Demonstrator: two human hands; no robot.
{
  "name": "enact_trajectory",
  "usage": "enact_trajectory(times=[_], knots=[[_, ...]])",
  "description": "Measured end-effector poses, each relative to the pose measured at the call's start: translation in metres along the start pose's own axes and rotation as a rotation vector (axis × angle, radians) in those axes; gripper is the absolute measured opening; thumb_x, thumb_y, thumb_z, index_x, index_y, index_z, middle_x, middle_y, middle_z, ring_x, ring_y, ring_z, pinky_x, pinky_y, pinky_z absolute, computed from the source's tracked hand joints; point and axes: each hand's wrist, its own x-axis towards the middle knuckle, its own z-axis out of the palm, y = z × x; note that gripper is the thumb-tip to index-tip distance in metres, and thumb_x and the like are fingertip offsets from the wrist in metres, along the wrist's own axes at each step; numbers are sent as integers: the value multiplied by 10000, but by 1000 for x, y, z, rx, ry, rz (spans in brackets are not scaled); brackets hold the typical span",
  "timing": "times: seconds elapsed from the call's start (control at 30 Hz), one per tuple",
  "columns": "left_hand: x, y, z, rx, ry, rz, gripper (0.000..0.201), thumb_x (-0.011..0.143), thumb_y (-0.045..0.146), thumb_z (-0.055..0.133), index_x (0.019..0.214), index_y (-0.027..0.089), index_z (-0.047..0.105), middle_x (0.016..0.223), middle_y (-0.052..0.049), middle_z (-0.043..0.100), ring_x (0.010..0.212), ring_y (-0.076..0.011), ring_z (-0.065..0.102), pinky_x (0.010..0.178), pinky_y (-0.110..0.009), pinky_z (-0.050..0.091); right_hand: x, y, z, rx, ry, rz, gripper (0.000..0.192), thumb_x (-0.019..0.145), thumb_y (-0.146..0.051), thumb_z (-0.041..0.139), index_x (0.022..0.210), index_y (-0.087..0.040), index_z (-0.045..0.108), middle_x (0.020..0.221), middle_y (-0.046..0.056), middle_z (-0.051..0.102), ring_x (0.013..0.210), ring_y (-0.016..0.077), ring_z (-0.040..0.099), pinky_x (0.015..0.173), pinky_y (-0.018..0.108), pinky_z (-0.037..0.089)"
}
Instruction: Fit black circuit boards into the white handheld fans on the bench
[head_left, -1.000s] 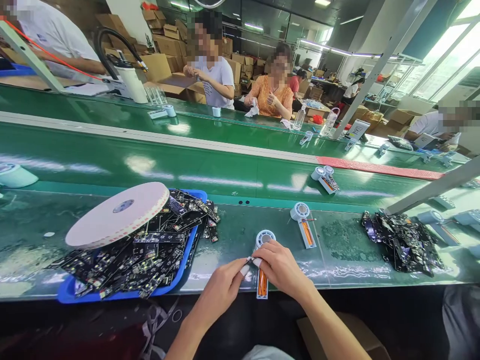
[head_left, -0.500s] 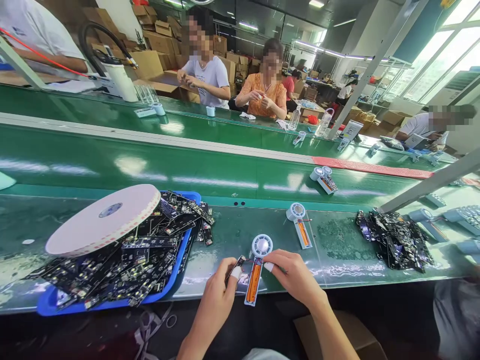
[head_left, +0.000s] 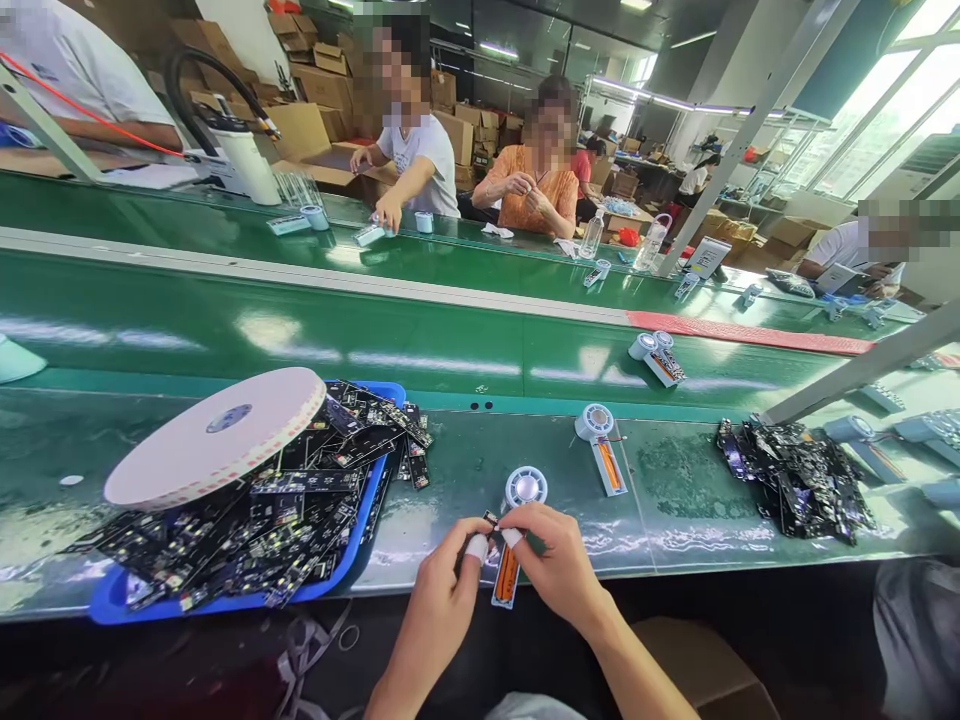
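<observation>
My left hand (head_left: 441, 590) is closed in a pinch on a small black circuit board (head_left: 491, 518), mostly hidden by the fingers. Against its end, the closed fingertips of my right hand (head_left: 556, 562) meet those of the left; whatever tiny part they pinch is hidden. White covers wrap fingertips on both hands. Just beneath them lies a light-blue handheld fan (head_left: 526, 486), its round head away from me and its open handle showing an orange cell. A second such fan (head_left: 598, 422) lies farther right, with a thin wire beside it.
To the left, a blue tray (head_left: 346, 572) is heaped with black circuit boards under a large white reel (head_left: 217, 440). A pile of boards (head_left: 795, 480) lies at right, near more fans. Beyond the green conveyor (head_left: 420, 335), co-workers sit opposite. A slanted metal post (head_left: 847, 365) rises at right.
My right hand has moved left from the fan's neck to the board's end, meeting my left fingertips. Across the conveyor, a co-worker in white now reaches down to a pale-blue part.
</observation>
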Motion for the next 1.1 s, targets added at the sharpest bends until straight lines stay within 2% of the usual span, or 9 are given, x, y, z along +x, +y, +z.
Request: enact_trajectory(times=[0.13,0.23,0.4,0.5,0.6,0.73,0.83,0.93,1.1], knots=[[2,7,0,14,-18,3,285,920,418,466,934,211,661,645,6,610,683,-204,629,579,-259,491,-2,-1,-2,-72,-10,-66,238,879,-86,523,954,-203,715,910,60,717,827,166,686,761,264,562],[2,6,2,18,-43,-3,292,904,444,490,882,204,656,722,-7,654,610,-169,587,533,-244,466,-5,2,-1,-149,-32,-108,234,918,-105,508,993,-194,712,923,74,689,840,174,668,767,274,560],[0,-4,7,-115,33,-130,357,878,430,497,1123,189,591,851,-34,705,481,-127,539,419,-235,433,-5,6,0,-276,14,-111,235,937,-110,505,1014,-199,708,941,81,666,860,189,654,769,293,557],[-1,-6,8,-110,50,-155,376,852,402,509,1138,179,609,856,-52,719,495,-139,578,423,-245,465,-3,4,-1,-347,8,-89,229,935,-110,508,1001,-214,702,937,76,666,864,196,645,760,301,551],[-1,-5,7,-52,51,-107,348,847,365,504,1093,184,671,816,-51,728,533,-151,614,479,-254,515,-1,-1,0,-426,-3,-107,224,924,-92,506,980,-209,689,918,75,669,837,207,626,731,315,539],[-1,-5,7,-52,108,5,324,839,320,517,1057,198,723,1020,-93,749,615,-159,659,526,-267,562,-1,-5,5,-504,-8,-134,216,924,-82,490,955,-202,668,890,75,666,798,216,593,703,329,521],[-2,-7,7,-69,129,55,295,837,328,551,1020,213,751,1070,-95,749,682,-177,686,545,-269,579,-1,-5,6,-514,9,-89,218,922,-76,483,924,-207,656,878,71,661,793,212,591,704,322,514],[-3,-7,6,-108,127,8,301,830,359,571,1016,206,751,1002,-84,761,622,-167,680,540,-278,581,0,-4,4,-464,6,-82,219,912,-69,496,941,-207,664,906,70,674,824,209,611,729,314,520],[-1,-4,7,-212,100,-145,380,804,423,602,1052,155,709,603,8,669,520,-167,638,532,-289,573,2,0,0,-348,22,-44,206,896,-74,532,936,-210,681,923,62,690,857,198,651,766,296,535]])
